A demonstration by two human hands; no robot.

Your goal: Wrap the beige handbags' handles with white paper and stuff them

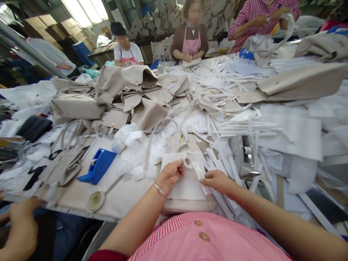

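**Head view: L hand (174, 172) & R hand (217, 180) on white wrap over a beige handbag (190, 206)**

Handbag lies at the near edge of the surface (122, 197), btw the forearms, w/ a white sheet (181, 190) over most of it. L hand pinches a small white loop (191, 162) at the sheet's far end, thumb & finger closed on its left side. R hand sits just right, fingers bent, tips at a translucent strip (199, 173) along the sheet's right side; touching, but can't tell how firm the grip is.

Step in hand, my read: setting strip & loop neatly. To do it well: L pinch light but steady so the loop doesn't twist; R draws the strip snug, no hard pull, b/c thin wrap prob. creases or tears. Smooth sheet from middle outward, edges square to the bag; don't press hard, soft panels may dent. Check the loop lies flat before letting go.

Nearby: blue tape dispenser (99, 166) to the left, within easy reach; fluffy white padding (130, 145) far-left of the bag; white foam strips (250, 127) heaped far-right, some close to R hand, so watch for snags. Pile of beige bags (116, 87) further off, far left. Co-workers at the far side incl. one in a striped apron (191, 45); another person's hand (23, 221) at near left, well apart from the work.
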